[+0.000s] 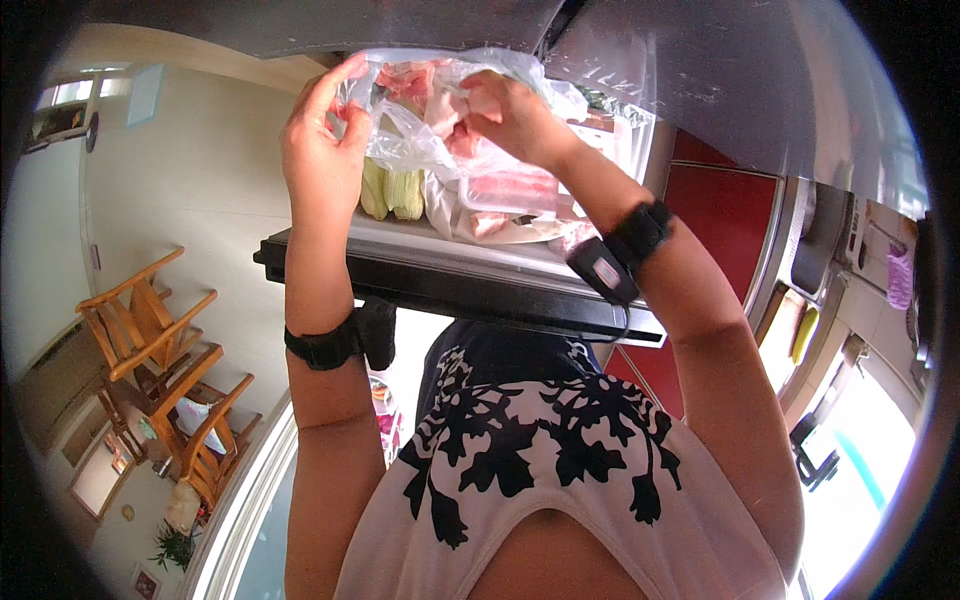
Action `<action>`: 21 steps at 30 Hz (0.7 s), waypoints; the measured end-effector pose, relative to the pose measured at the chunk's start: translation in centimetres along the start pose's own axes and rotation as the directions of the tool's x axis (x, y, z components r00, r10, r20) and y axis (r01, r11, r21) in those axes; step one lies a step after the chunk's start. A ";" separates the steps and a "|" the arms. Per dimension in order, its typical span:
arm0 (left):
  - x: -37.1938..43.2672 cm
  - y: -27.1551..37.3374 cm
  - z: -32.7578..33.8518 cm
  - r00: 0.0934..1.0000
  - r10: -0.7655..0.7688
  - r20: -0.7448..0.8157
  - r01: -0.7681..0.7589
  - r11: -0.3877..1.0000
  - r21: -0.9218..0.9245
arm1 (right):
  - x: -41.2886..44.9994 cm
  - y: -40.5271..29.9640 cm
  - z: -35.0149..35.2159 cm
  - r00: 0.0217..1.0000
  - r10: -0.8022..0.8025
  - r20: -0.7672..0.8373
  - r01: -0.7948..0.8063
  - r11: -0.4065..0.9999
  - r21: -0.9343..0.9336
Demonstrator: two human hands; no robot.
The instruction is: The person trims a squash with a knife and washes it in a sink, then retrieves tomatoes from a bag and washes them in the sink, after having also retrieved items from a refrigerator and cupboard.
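Observation:
In the head view a clear plastic bag (420,154) with raw meat (409,79) in it is held over an open freezer drawer (480,255). My left hand (326,124) pinches the bag's left edge between thumb and fingers. Reaching over the bag from the right, my right hand (517,116) has its fingers bent at the bag and a pale piece of meat. The fingertips are partly hidden, so whether they grip plastic or meat is unclear. Beneath the bag are ears of corn in husks (403,193) and a clear plastic box of sliced meat (510,191).
The drawer's black front (465,296) lies close before my body. A dark, glossy refrigerator door (720,90) hangs above. Red cabinets (712,232) and a counter with a sink (814,232) stand right. Wooden chairs (150,315) are at left.

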State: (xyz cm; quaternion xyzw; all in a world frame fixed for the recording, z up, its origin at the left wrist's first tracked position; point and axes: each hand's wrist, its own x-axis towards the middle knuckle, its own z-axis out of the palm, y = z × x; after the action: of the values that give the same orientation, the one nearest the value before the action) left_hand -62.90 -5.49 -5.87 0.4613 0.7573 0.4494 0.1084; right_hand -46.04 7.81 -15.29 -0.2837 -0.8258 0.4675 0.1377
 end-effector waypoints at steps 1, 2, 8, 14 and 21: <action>0.2 0.3 0.0 1.000 -0.001 0.001 0.001 1.000 0.002 | 1.0 -0.8 -0.1 0.999 0.043 0.015 -0.043 0.999 -0.005; 0.3 0.7 0.0 1.000 -0.006 0.012 0.006 1.000 -0.024 | 1.9 0.2 0.4 0.999 0.043 0.016 -0.043 0.999 -0.002; 0.5 -0.6 -0.2 1.000 0.012 0.010 -0.011 0.997 -0.072 | 4.0 -2.5 1.5 0.996 0.060 0.061 -0.042 0.967 -0.252; 0.1 -0.7 0.4 0.999 0.007 0.040 -0.002 0.991 -0.131 | 7.6 -5.3 3.9 0.971 0.051 0.235 0.094 0.818 -0.568; 0.2 -0.4 0.6 0.999 0.041 0.017 -0.038 0.987 -0.159 | 10.9 -3.2 6.3 0.953 0.239 0.184 -0.103 0.831 -0.547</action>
State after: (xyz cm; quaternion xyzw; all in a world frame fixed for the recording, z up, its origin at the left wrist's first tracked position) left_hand -62.91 -5.04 -6.45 0.4706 0.7087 0.5057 0.1434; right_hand -58.97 8.71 -16.32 -0.3240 -0.9042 0.2626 -0.0916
